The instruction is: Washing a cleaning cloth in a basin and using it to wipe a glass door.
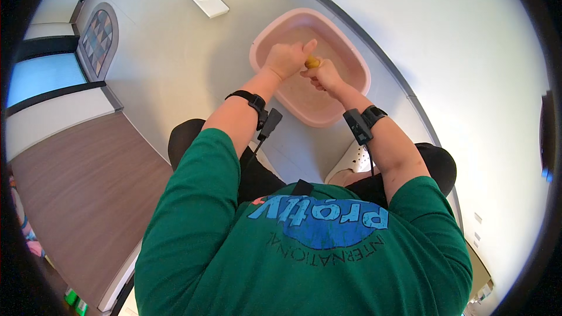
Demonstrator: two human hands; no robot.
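A pink plastic basin (358, 69) stands on the floor in front of me, with what looks like cloudy water in it. Over its middle, my left hand (285, 59) and my right hand (328, 75) are close together, both clenched. Between them shows a small part of a bunched yellow cloth (312, 62); most of it is hidden inside my fists. My left thumb sticks out, away from me. A black strap with a small device and cable sits on each forearm.
Beyond the basin to the left is a white flat mop head (210, 5) on the floor. A patterned oval mat (99, 39) lies at the far left, near a brown wooden panel (88, 197). The white wall (474, 74) rises close on the right.
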